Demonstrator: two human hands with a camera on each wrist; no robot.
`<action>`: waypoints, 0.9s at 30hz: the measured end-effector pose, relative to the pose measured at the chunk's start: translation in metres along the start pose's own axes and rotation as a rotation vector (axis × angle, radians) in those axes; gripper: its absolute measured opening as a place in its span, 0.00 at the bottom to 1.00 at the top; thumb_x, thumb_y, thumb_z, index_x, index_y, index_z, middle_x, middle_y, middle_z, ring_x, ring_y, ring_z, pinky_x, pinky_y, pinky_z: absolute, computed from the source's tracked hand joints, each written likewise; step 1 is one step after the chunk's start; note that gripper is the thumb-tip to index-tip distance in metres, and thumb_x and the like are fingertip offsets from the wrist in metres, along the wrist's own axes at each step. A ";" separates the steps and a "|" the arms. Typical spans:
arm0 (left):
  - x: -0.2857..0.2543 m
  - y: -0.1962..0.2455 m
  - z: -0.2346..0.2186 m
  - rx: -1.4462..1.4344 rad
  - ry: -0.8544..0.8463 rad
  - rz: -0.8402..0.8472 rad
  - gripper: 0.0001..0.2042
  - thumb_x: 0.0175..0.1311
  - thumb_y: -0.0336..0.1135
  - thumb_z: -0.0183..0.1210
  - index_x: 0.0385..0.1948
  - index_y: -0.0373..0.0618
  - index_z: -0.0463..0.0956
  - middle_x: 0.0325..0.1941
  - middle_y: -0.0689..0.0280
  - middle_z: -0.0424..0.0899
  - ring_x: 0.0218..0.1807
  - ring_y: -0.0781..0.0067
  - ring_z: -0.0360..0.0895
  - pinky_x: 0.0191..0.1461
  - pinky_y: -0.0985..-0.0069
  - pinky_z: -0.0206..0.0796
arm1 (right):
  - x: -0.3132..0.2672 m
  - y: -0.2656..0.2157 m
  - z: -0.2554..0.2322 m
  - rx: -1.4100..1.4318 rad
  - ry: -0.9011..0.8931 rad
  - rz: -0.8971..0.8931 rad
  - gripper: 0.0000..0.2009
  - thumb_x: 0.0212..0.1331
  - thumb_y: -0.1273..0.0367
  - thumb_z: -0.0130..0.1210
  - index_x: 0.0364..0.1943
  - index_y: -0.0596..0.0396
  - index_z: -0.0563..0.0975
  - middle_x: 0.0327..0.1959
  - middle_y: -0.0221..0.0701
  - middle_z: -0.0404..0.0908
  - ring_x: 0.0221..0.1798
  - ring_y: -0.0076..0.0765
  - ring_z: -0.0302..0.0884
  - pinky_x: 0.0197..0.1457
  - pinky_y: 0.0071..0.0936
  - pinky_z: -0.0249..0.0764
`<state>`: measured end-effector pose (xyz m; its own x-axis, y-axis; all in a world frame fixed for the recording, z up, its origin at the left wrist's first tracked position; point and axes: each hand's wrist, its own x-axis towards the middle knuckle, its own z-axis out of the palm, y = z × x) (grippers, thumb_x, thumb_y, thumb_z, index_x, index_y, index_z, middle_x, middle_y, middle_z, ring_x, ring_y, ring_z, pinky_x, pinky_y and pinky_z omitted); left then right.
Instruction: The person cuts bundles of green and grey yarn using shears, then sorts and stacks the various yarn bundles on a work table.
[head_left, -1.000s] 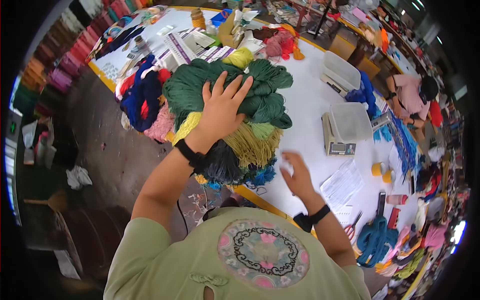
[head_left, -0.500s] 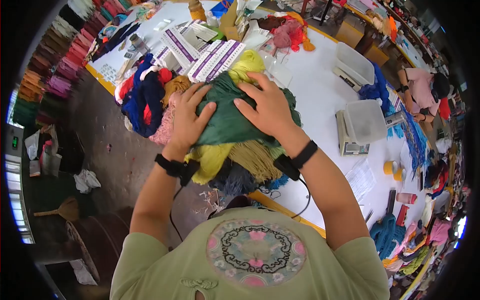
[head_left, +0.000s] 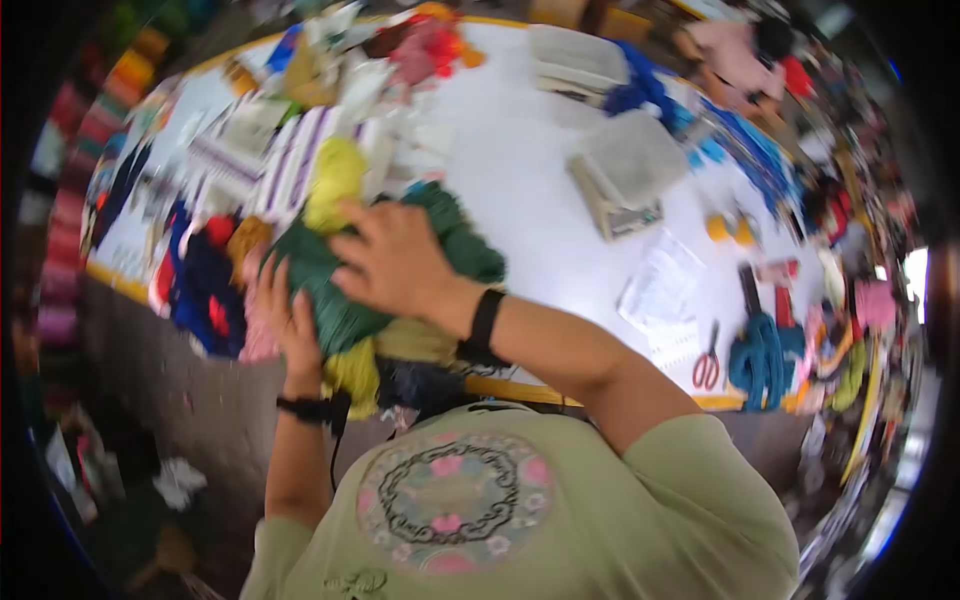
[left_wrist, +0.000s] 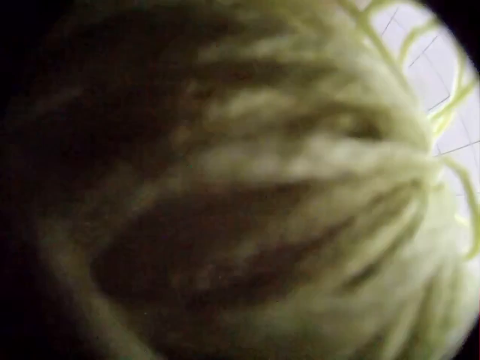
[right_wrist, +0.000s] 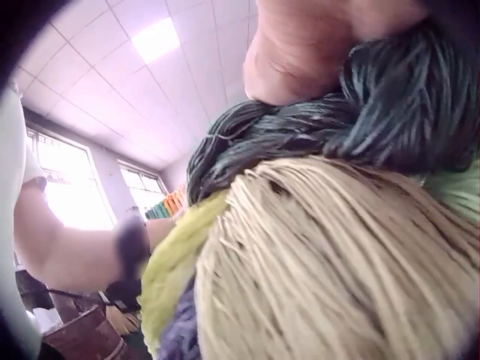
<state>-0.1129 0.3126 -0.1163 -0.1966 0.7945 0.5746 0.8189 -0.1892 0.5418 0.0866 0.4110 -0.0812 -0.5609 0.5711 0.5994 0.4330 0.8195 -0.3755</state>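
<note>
A dark green yarn skein (head_left: 330, 300) lies on top of a pile of skeins at the table's near edge. My left hand (head_left: 290, 320) rests along its left side with fingers straight. From the right, my right hand (head_left: 395, 260) reaches across the top, fingers spread on the green strands. Just beyond the fingertips is a bright yellow skein (head_left: 335, 185). Under the green lie a tan skein (right_wrist: 322, 255) and a yellow-green skein (head_left: 352, 380). The right wrist view catches the heel of that hand above the green yarn. Blurred pale strands (left_wrist: 315, 150) fill the left wrist view.
Left of the pile are navy and red yarns (head_left: 205, 290). Printed cards (head_left: 285, 165) lie behind it. To the right stand a scale with a plastic tub (head_left: 630, 155), paper sheets (head_left: 660, 280), red-handled scissors (head_left: 706, 370) and a teal skein (head_left: 755, 360). Another person (head_left: 735, 60) is across the table.
My right hand came from beside the pile onto the green skein, then farther across its top. My left hand shifted from the top to the left side. The head view has turned right.
</note>
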 end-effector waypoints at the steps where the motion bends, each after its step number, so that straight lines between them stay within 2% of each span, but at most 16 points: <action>1: -0.012 -0.008 0.001 0.030 0.029 0.084 0.25 0.72 0.45 0.44 0.62 0.36 0.69 0.70 0.49 0.65 0.71 0.46 0.59 0.74 0.54 0.47 | -0.011 0.002 0.004 0.034 0.123 -0.068 0.19 0.50 0.53 0.61 0.44 0.44 0.80 0.60 0.35 0.70 0.53 0.46 0.70 0.53 0.48 0.65; 2: -0.014 -0.012 0.013 0.051 0.026 0.086 0.24 0.73 0.44 0.45 0.62 0.36 0.69 0.70 0.49 0.64 0.71 0.47 0.59 0.74 0.55 0.48 | -0.020 0.005 0.009 0.055 0.135 -0.078 0.20 0.51 0.52 0.60 0.46 0.44 0.80 0.61 0.35 0.70 0.54 0.47 0.69 0.54 0.47 0.64; 4: -0.013 -0.012 0.001 0.091 0.016 0.119 0.23 0.73 0.43 0.45 0.62 0.36 0.69 0.71 0.49 0.63 0.71 0.47 0.60 0.74 0.56 0.48 | -0.021 0.004 0.015 0.049 0.120 -0.024 0.21 0.51 0.52 0.60 0.47 0.44 0.80 0.61 0.36 0.70 0.55 0.46 0.69 0.56 0.48 0.63; 5: -0.002 -0.012 -0.005 0.050 -0.038 0.029 0.22 0.73 0.41 0.47 0.62 0.36 0.69 0.70 0.49 0.65 0.70 0.48 0.61 0.73 0.57 0.49 | -0.009 0.008 0.014 0.043 0.099 -0.014 0.21 0.51 0.52 0.60 0.48 0.44 0.81 0.62 0.36 0.69 0.56 0.46 0.69 0.58 0.48 0.63; 6: 0.017 -0.005 -0.011 0.002 -0.098 -0.036 0.21 0.72 0.39 0.48 0.62 0.36 0.69 0.69 0.49 0.66 0.70 0.48 0.62 0.73 0.58 0.50 | 0.001 0.009 0.004 0.005 0.153 -0.017 0.21 0.51 0.52 0.60 0.48 0.44 0.81 0.62 0.36 0.69 0.56 0.46 0.69 0.58 0.48 0.63; 7: 0.026 -0.003 -0.014 -0.019 -0.080 0.063 0.20 0.72 0.37 0.50 0.61 0.36 0.70 0.68 0.49 0.68 0.69 0.49 0.64 0.72 0.60 0.52 | 0.007 0.007 0.005 -0.002 0.142 -0.032 0.22 0.52 0.51 0.60 0.48 0.44 0.80 0.63 0.37 0.69 0.58 0.47 0.68 0.60 0.51 0.61; 9: 0.025 0.002 -0.020 0.037 -0.065 0.026 0.20 0.72 0.37 0.50 0.61 0.37 0.71 0.67 0.49 0.70 0.69 0.48 0.65 0.72 0.59 0.52 | 0.007 0.000 0.009 -0.007 0.135 -0.018 0.22 0.52 0.51 0.60 0.49 0.44 0.80 0.63 0.38 0.68 0.60 0.48 0.67 0.62 0.53 0.59; 11: 0.026 0.016 -0.027 0.136 -0.076 0.048 0.20 0.72 0.36 0.50 0.62 0.37 0.70 0.68 0.48 0.70 0.69 0.48 0.65 0.72 0.59 0.53 | 0.004 0.000 0.006 0.024 0.233 -0.019 0.22 0.52 0.50 0.61 0.49 0.45 0.80 0.64 0.41 0.67 0.64 0.51 0.64 0.66 0.58 0.54; 13: 0.027 0.002 -0.031 0.173 -0.091 0.108 0.20 0.72 0.35 0.51 0.62 0.35 0.70 0.68 0.48 0.69 0.69 0.49 0.65 0.72 0.60 0.52 | -0.003 -0.004 -0.017 0.024 0.266 -0.029 0.22 0.52 0.52 0.62 0.49 0.46 0.79 0.65 0.42 0.65 0.66 0.52 0.62 0.68 0.59 0.51; 15: 0.028 0.009 -0.032 0.208 -0.050 0.144 0.21 0.72 0.32 0.50 0.63 0.32 0.67 0.66 0.49 0.73 0.68 0.53 0.68 0.72 0.63 0.54 | -0.017 -0.007 -0.049 0.102 0.312 -0.169 0.22 0.53 0.56 0.63 0.52 0.47 0.76 0.65 0.42 0.65 0.66 0.51 0.63 0.68 0.59 0.51; 17: 0.030 0.015 -0.033 0.180 -0.044 0.111 0.21 0.73 0.32 0.50 0.64 0.31 0.65 0.65 0.47 0.72 0.68 0.52 0.68 0.72 0.63 0.54 | -0.049 -0.002 -0.076 0.133 0.301 -0.106 0.22 0.53 0.58 0.63 0.52 0.46 0.75 0.64 0.41 0.66 0.66 0.50 0.63 0.69 0.59 0.50; 19: 0.031 0.013 -0.033 0.194 -0.032 0.108 0.22 0.76 0.37 0.48 0.64 0.30 0.64 0.66 0.45 0.71 0.68 0.51 0.67 0.72 0.64 0.54 | -0.087 0.008 -0.102 0.179 0.296 -0.058 0.22 0.53 0.59 0.63 0.52 0.46 0.74 0.64 0.40 0.66 0.66 0.49 0.64 0.69 0.59 0.49; 21: 0.028 0.018 -0.035 0.187 -0.013 0.066 0.24 0.76 0.41 0.47 0.64 0.29 0.63 0.66 0.45 0.71 0.68 0.49 0.67 0.72 0.64 0.54 | -0.139 0.023 -0.121 0.082 0.144 0.194 0.24 0.51 0.63 0.64 0.54 0.47 0.73 0.62 0.37 0.69 0.65 0.45 0.66 0.68 0.55 0.50; 23: 0.026 0.016 -0.042 0.257 -0.019 0.005 0.26 0.76 0.45 0.47 0.65 0.30 0.63 0.66 0.44 0.70 0.68 0.48 0.67 0.71 0.64 0.55 | -0.193 0.036 -0.146 0.059 0.109 0.355 0.23 0.52 0.66 0.64 0.54 0.48 0.73 0.61 0.34 0.72 0.63 0.40 0.68 0.68 0.53 0.52; 25: 0.023 -0.014 -0.056 0.377 -0.039 -0.068 0.30 0.75 0.51 0.48 0.65 0.33 0.63 0.65 0.45 0.71 0.66 0.48 0.70 0.67 0.64 0.61 | -0.252 0.040 -0.179 -0.007 0.100 0.514 0.21 0.56 0.69 0.63 0.55 0.47 0.73 0.59 0.33 0.74 0.62 0.37 0.69 0.67 0.48 0.54; 27: 0.026 -0.038 -0.073 0.689 0.010 0.107 0.30 0.73 0.54 0.49 0.65 0.39 0.66 0.65 0.47 0.73 0.65 0.47 0.70 0.65 0.63 0.63 | -0.310 0.042 -0.215 -0.072 0.065 0.663 0.19 0.56 0.69 0.63 0.53 0.48 0.75 0.56 0.33 0.77 0.60 0.39 0.72 0.64 0.45 0.58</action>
<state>-0.1890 0.2980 -0.0772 -0.0983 0.7862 0.6101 0.9888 0.1461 -0.0290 0.4305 0.2580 -0.1314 -0.1173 0.9465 0.3005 0.7187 0.2897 -0.6321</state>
